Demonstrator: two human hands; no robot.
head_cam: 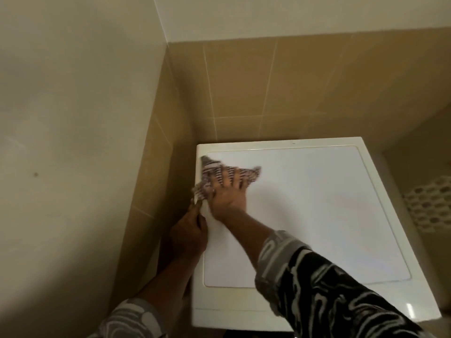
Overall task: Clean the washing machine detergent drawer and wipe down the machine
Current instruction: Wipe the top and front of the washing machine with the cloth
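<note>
Patterned sleeve point(329, 289) nearest; my right hand point(228, 198), fingers spread, presses the striped cloth point(207, 167) onto the washing machine point(317, 215); my left hand point(189, 237) curls at its edge, grip unclear.

The picture is dim and warm-toned. The glossy white flat top of the washing machine point(317, 215) is the brightest area, with a soft pale sheen to the right of the fingers point(231, 181) of the right hand point(228, 196). These fingers and the brown-and-white striped cloth point(212, 167) under them are smeared by motion blur. The left hand point(189, 236), below the fingers, lies in shadow. Above the fingers, the joint lines of the tan ceramic tile wall point(268, 81) bend toward the edges.
</note>
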